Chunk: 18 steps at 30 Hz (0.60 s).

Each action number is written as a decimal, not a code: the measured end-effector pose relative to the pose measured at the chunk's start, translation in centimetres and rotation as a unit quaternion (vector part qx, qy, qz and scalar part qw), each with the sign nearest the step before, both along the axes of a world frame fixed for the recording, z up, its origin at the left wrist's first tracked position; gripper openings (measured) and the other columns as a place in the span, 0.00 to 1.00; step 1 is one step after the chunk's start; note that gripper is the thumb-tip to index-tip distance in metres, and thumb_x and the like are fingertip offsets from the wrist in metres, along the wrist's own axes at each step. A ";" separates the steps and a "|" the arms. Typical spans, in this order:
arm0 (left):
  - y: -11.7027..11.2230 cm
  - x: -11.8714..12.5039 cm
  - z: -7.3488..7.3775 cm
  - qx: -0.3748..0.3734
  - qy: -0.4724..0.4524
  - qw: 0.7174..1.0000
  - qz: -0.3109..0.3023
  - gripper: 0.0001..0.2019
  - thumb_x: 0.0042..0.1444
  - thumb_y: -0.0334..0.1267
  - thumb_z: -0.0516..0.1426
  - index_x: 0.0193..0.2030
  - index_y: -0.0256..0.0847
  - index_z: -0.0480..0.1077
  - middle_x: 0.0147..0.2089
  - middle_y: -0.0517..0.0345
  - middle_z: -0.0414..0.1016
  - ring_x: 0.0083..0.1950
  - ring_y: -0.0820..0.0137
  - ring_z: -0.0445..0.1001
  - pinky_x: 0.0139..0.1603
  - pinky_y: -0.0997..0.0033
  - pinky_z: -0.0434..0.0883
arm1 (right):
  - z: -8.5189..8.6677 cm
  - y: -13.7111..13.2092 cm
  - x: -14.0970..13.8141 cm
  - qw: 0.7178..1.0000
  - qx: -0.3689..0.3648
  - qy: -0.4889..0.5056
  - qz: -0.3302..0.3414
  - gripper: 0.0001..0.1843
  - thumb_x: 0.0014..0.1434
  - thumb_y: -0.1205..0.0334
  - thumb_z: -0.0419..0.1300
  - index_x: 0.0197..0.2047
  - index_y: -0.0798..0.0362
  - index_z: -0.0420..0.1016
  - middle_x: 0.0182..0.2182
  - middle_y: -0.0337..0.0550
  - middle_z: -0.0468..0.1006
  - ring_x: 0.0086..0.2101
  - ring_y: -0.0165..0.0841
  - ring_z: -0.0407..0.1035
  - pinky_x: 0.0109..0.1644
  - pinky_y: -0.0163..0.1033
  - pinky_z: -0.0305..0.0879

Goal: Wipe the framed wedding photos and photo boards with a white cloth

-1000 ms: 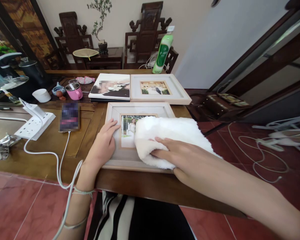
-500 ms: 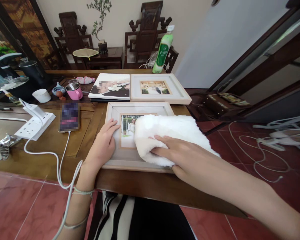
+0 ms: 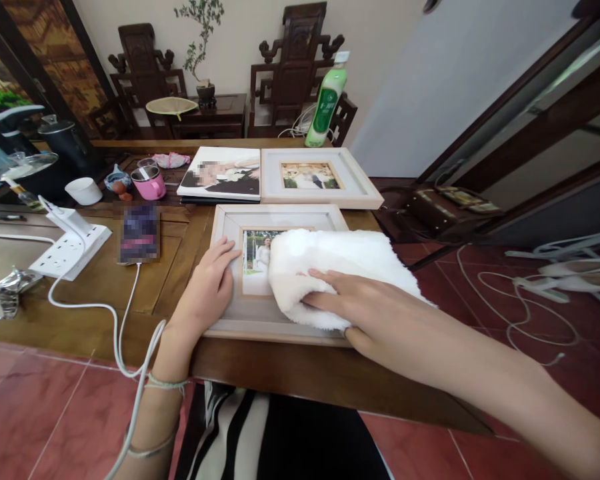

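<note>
A pale wooden picture frame (image 3: 260, 219) with a wedding photo lies flat at the table's near edge. My left hand (image 3: 207, 290) rests flat on its left border, fingers stretched out, holding it down. A fluffy white cloth (image 3: 335, 257) covers the right half of the frame and hangs past the table's right edge. My right hand (image 3: 360, 303) lies on top of the cloth, fingers spread and pressing it against the frame.
Behind lie a second framed photo (image 3: 360, 190) and a photo album (image 3: 223, 175). A green bottle (image 3: 325, 100), pink mug (image 3: 149, 183), white cup (image 3: 83, 191), phone (image 3: 139, 233) on a charging cable and a white power strip (image 3: 70, 250) stand on the brown table (image 3: 95, 293). Cables lie on the red floor at right.
My right hand and the cloth have slid slightly upward across the frame. The left hand has stayed in place.
</note>
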<state>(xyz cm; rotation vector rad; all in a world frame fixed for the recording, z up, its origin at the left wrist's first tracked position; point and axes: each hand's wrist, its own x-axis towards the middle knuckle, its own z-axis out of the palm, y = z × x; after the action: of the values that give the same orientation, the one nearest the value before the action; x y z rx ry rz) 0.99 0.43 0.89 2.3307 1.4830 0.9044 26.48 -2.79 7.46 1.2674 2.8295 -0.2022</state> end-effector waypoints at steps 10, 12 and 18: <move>0.0 -0.2 0.0 0.002 -0.010 1.000 -0.007 0.19 0.62 0.27 0.47 0.56 0.34 0.70 0.63 0.41 0.69 0.70 0.58 0.60 0.69 0.49 0.60 | -1.5 0.5 0.8 0.998 0.034 0.055 0.005 0.33 0.46 0.82 0.47 0.52 0.51 0.76 0.62 0.54 0.68 0.61 0.48 0.62 0.58 0.58 0.67; 0.0 -0.2 0.0 0.002 -0.014 1.000 -0.007 0.19 0.62 0.27 0.47 0.56 0.35 0.70 0.63 0.42 0.69 0.70 0.58 0.60 0.69 0.48 0.60 | -0.9 -1.0 1.0 0.998 0.019 0.061 0.001 0.34 0.46 0.82 0.47 0.51 0.46 0.76 0.60 0.48 0.71 0.59 0.45 0.66 0.56 0.53 0.71; 0.0 -0.1 0.1 0.003 -0.005 1.000 -0.003 0.19 0.62 0.27 0.47 0.55 0.34 0.71 0.63 0.41 0.69 0.70 0.58 0.60 0.70 0.50 0.60 | 1.3 -5.0 1.5 0.992 -0.084 0.094 0.030 0.38 0.47 0.81 0.50 0.55 0.37 0.73 0.57 0.37 0.75 0.53 0.44 0.72 0.53 0.47 0.73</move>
<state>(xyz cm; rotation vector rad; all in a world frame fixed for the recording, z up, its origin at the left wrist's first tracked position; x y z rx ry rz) 0.89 0.41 0.98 2.3301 1.4704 0.9181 27.93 -7.76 8.74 1.1855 2.9238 -0.5735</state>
